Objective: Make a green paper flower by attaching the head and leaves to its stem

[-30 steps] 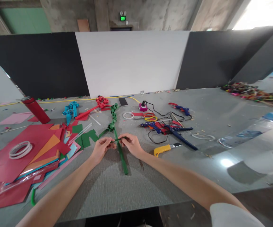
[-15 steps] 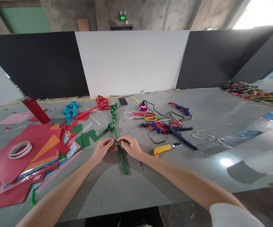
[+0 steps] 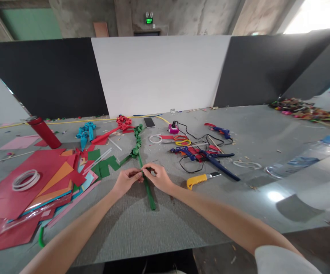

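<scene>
On table (image 3: 142, 232), hands (image 3: 127, 178) seemingly pinching green stem (image 3: 147, 188)

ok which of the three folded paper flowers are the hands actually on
The green flower: both the left hand and the right hand pinch its long green stem. The blue flower and the red flower lie untouched farther back on the table.

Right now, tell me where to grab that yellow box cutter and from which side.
Grip the yellow box cutter by its yellow handle, which looks like the safer end, coming from above on the near left. It lies flat on the table, apart from the cables, with its metal end pointing right and away, just right of the right hand.
</scene>
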Motion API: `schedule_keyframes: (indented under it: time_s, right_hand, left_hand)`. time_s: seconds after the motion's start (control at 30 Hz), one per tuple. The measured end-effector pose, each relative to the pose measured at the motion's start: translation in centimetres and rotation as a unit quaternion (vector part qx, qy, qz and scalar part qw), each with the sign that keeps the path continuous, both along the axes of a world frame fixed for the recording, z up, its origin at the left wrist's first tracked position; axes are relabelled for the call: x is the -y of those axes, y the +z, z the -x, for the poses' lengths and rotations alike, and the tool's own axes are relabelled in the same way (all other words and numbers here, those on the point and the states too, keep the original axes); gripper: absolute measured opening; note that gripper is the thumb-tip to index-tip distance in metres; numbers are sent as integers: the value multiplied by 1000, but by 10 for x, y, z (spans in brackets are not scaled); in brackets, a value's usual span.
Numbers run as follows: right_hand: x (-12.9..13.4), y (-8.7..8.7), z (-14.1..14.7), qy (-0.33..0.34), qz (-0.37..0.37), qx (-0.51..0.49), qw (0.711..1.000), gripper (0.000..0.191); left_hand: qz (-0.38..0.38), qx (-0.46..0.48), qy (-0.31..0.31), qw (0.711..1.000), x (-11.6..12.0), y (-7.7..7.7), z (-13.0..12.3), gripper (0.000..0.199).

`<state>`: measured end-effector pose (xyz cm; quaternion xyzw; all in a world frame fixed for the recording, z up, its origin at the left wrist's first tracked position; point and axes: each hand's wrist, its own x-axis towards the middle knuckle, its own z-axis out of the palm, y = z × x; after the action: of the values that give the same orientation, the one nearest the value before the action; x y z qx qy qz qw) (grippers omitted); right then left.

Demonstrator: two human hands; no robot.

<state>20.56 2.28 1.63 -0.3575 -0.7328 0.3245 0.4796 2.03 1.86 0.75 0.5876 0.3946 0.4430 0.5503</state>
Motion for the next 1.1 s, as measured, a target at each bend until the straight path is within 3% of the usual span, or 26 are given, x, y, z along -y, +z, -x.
schedule_keyframes:
  time_s: [0.43, 0.6, 1.1]
  right_hand:
    - [-7, -2, -2, 58, 116, -134, 982, 27]
    - [-12, 0, -3, 89, 160, -143, 973, 35]
    - [-12, -4, -2, 72, 147, -113, 980, 39]
  left_hand:
    - [7, 20, -12, 1000, 2, 0, -1, 31]
    - [4, 19, -13, 1000, 1, -1, 0, 32]
    - [-16, -19, -37, 999, 5, 5, -3, 32]
